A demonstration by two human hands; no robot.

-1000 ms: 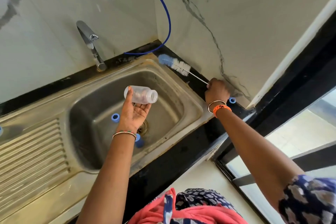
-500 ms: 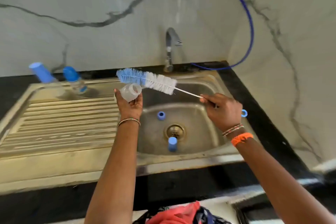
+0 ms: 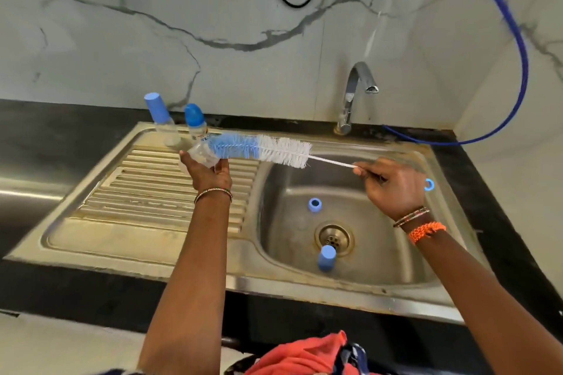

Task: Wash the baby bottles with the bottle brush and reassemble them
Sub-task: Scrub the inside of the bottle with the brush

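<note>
Left of frame centre, above the drainboard, the left hand [image 3: 210,173] grips a clear bottle [image 3: 202,155]. The brush [image 3: 262,151], its blue tip at the bottle's mouth, is pinched by its wire in the right hand [image 3: 393,189]. Two capped bottles [image 3: 176,125] stand behind. A ring [image 3: 314,204] and cap [image 3: 327,258] lie in the sink [image 3: 380,256].
</note>
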